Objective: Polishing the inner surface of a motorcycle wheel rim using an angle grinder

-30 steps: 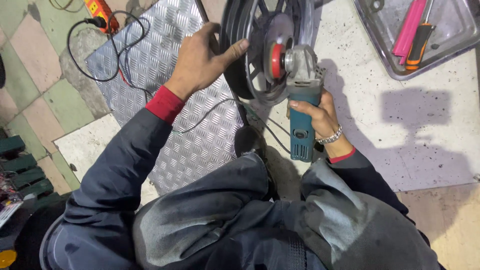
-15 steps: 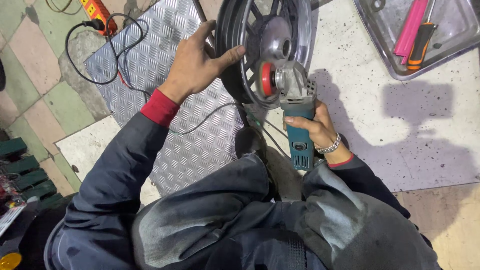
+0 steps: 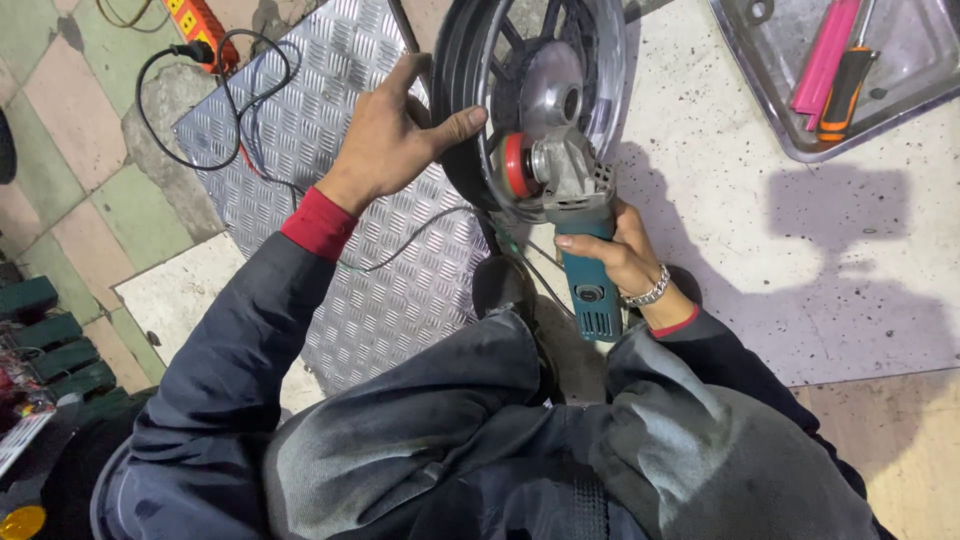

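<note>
A dark metal wheel rim [image 3: 600,70] with a shiny hub stands upright on the floor in front of me. My left hand [image 3: 395,135] rests on its left edge, thumb hooked over the rim. My right hand [image 3: 620,250] grips the teal body of an angle grinder [image 3: 575,215]. The grinder's red disc [image 3: 515,165] sits against the rim's lower edge, just right of my left thumb. A silver bracelet circles my right wrist.
A ribbed metal plate [image 3: 380,290] lies on the floor at left, with black cable [image 3: 215,95] looping to an orange power strip [image 3: 200,22]. At top right a steel tray [image 3: 920,95] holds a pink tool and an orange-handled screwdriver [image 3: 843,95]. Green crates [image 3: 45,335] stand far left.
The grinder and my right hand have shifted slightly left along the rim's lower edge. My left hand keeps its hold on the rim.
</note>
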